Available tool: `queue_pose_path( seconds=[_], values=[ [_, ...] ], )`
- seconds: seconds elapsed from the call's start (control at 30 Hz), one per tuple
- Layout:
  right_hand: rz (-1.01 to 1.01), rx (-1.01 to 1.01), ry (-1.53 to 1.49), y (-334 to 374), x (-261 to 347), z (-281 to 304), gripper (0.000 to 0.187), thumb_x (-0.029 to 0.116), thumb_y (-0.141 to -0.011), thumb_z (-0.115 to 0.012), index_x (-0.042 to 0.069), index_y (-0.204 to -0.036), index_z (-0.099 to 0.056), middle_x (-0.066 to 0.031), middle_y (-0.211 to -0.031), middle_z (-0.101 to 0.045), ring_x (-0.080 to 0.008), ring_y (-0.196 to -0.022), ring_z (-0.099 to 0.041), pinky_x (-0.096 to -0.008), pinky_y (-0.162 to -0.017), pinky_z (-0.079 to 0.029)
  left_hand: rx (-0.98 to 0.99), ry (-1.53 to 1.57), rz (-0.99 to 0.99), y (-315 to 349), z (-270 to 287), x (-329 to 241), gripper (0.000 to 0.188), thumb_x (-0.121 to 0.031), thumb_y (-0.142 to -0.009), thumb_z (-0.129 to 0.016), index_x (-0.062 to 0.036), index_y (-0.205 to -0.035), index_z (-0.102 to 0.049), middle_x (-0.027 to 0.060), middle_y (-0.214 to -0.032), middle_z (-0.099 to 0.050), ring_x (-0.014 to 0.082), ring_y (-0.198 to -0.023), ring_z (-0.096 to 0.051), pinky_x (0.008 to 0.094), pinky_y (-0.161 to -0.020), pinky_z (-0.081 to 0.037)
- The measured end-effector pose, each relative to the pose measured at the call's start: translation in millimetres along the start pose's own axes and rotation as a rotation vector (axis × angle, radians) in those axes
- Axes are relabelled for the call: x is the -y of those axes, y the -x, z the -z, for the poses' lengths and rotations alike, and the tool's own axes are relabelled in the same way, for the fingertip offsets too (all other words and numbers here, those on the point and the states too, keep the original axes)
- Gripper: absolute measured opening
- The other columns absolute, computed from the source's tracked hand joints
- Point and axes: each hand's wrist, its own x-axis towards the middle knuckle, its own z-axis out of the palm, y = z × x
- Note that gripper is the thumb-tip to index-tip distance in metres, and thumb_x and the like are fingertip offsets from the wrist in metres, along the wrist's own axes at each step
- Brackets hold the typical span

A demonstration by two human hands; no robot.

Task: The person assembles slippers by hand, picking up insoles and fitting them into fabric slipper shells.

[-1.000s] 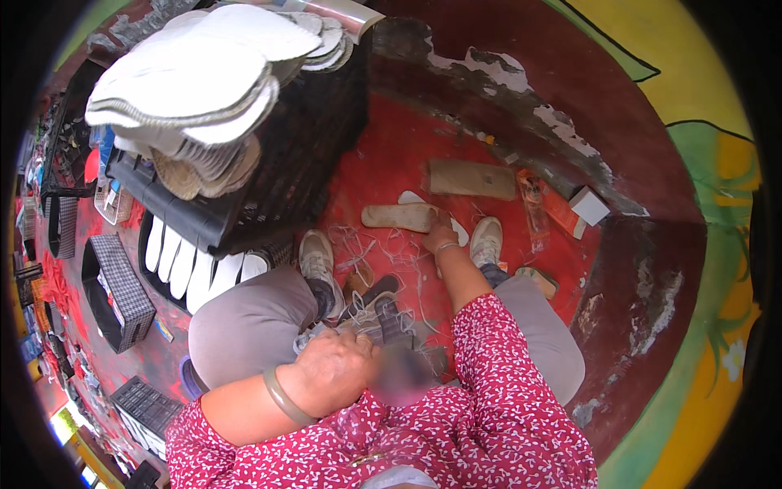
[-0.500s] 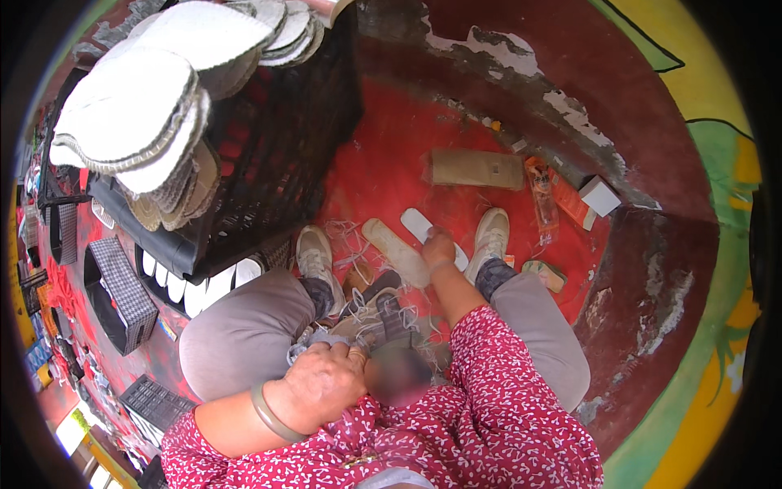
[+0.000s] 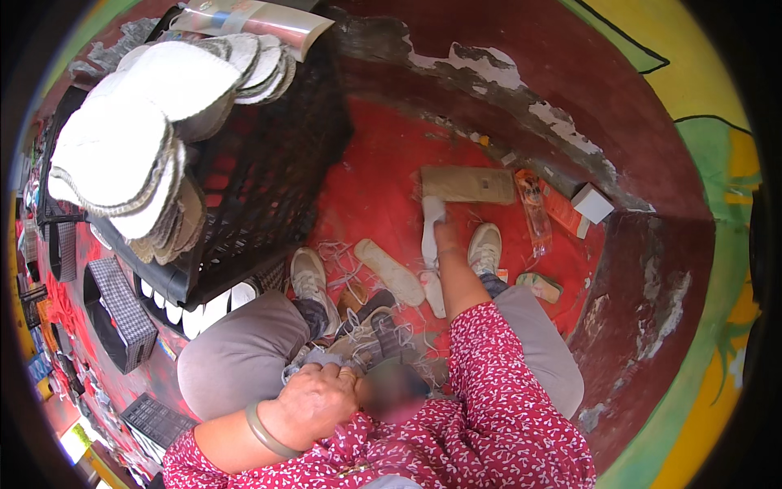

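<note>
My right hand (image 3: 446,238) reaches forward between my shoes, closed on a slim white insole (image 3: 431,218) that points away from me. Just below it lies a second pale insole (image 3: 433,295). To its left, a cream insole (image 3: 389,271) rests slantwise on the red floor. My left hand (image 3: 322,401) stays at my lap with its fingers curled; what they grip, if anything, is hidden. Beside those fingers is a heap of grey shoe-like pieces and loose white laces (image 3: 366,332). A dark round blur (image 3: 395,389) next to the hand cannot be made out.
At the left a black plastic crate (image 3: 252,187) bears stacks of white insoles (image 3: 114,151). Near the far wall lie a brown packet (image 3: 468,184), orange packaging (image 3: 533,204) and a small white box (image 3: 593,203). Checked boxes (image 3: 122,301) stand farther left.
My right hand has moved forward, turning the white insole from slantwise to nearly straight ahead. A pale insole now shows below it. The left hand keeps its place; the view has shifted slightly.
</note>
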Motion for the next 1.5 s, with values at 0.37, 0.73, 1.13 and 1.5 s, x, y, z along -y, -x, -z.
queue_pose_path(
  seconds=[0.37,0.73,1.13,1.5],
  values=[
    [-0.627,0.176,-0.936,-51.6,84.8,50.6,0.021,0.025,-0.082,-0.050,0.008,-0.090,-0.059,-0.0146,-0.082,-0.061,-0.0298,-0.070,-0.056,-0.0384,-0.060,-0.043,0.091,0.085,0.059,-10.6,8.8,8.1,0.018,-0.025,-0.073,-0.052,-0.0077,-0.076,-0.056,0.0077,-0.078,-0.060,0.0225,-0.069,-0.059,0.0349,-0.058,-0.046],
    [-0.525,0.083,-1.254,-70.4,91.0,96.2,0.018,0.029,-0.083,-0.051,0.012,-0.080,-0.057,-0.0078,-0.067,-0.058,-0.0213,-0.050,-0.053,-0.0315,-0.043,-0.039,0.074,0.108,0.037,-11.2,12.3,5.7,0.019,-0.024,-0.073,-0.053,-0.0072,-0.080,-0.058,0.0081,-0.077,-0.060,0.0230,-0.071,-0.061,0.0355,-0.058,-0.047],
    [-0.186,0.612,-1.032,91.7,264.1,258.3,0.025,0.028,-0.091,-0.047,0.011,-0.103,-0.060,-0.0031,-0.062,-0.060,-0.0059,-0.034,-0.041,-0.0209,-0.032,-0.029,-0.326,0.071,0.073,-6.2,5.3,-0.4,0.013,-0.014,-0.078,-0.055,-0.0042,-0.085,-0.052,0.0138,-0.078,-0.058,0.0312,-0.069,-0.062,0.0411,-0.059,-0.050],
    [0.022,0.966,-1.258,245.8,282.3,349.6,0.035,0.031,-0.094,-0.041,0.001,-0.104,-0.056,-0.0138,-0.071,-0.066,-0.0117,-0.035,-0.047,-0.0210,-0.033,-0.034,-0.940,0.363,0.343,-30.1,18.5,-8.6,0.059,-0.016,-0.077,-0.068,-0.0049,-0.131,-0.045,0.0113,-0.122,-0.057,0.0288,-0.099,-0.062,0.0343,-0.086,-0.049]
  ],
)
